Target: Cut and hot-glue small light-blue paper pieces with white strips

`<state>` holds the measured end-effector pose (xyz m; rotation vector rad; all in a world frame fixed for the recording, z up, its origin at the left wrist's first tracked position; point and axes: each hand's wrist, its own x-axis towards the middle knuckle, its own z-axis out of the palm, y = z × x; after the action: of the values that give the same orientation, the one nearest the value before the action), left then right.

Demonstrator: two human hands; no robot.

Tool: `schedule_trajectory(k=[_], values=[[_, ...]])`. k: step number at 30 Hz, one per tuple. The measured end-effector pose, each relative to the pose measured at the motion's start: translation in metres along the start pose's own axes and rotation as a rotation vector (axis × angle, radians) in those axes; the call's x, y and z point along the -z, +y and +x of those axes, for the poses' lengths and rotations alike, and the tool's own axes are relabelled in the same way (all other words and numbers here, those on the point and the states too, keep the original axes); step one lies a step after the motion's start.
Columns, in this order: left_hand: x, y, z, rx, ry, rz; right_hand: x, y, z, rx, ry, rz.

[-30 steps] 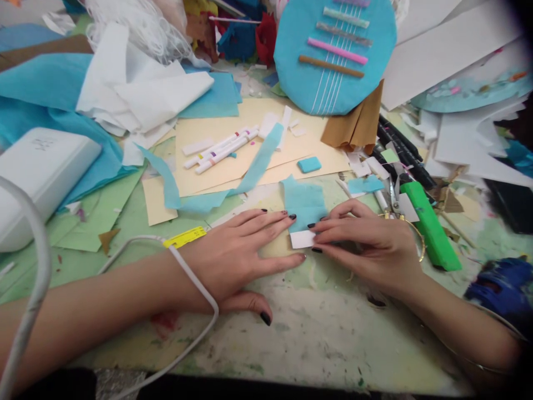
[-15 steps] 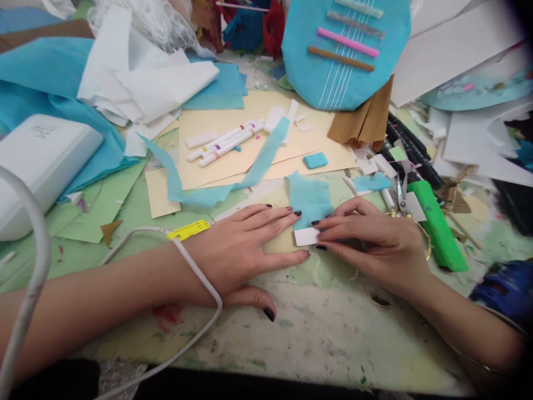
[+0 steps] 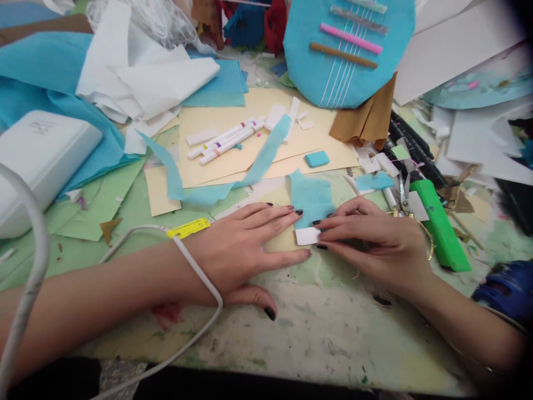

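My left hand [image 3: 245, 250] lies flat on the table with its fingers stretched out, the fingertips touching the lower left edge of a light blue paper piece [image 3: 310, 197]. My right hand [image 3: 370, 241] rests beside it, fingers together, pressing down on a small white card [image 3: 307, 235] that sits under the lower edge of the blue paper. The fingertips of both hands almost meet at the card. A white cable [image 3: 195, 278] with a yellow tag [image 3: 188, 228] loops over my left wrist.
Around the hands lie white markers [image 3: 227, 139] on cream paper, a long blue paper strip [image 3: 258, 166], a small blue eraser-like block [image 3: 316, 159], a green tool [image 3: 441, 225], scissors [image 3: 403, 191], black markers [image 3: 410, 147], a white box [image 3: 41, 161] and a round blue craft disc [image 3: 347, 47] with sticks and strings.
The view has shifted slightly; both hands stay pressed on the blue paper and white card in almost the same position.
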<state>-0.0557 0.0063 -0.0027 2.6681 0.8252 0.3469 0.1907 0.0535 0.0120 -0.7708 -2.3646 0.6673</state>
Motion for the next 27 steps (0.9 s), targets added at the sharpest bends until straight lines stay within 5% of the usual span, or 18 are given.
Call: schedule_trajectory(k=[27], values=[[-0.0039,0.0003,0.0007,0.028,-0.009,0.023,-0.0009,0.001,-0.002,-0.022,0.008,-0.001]])
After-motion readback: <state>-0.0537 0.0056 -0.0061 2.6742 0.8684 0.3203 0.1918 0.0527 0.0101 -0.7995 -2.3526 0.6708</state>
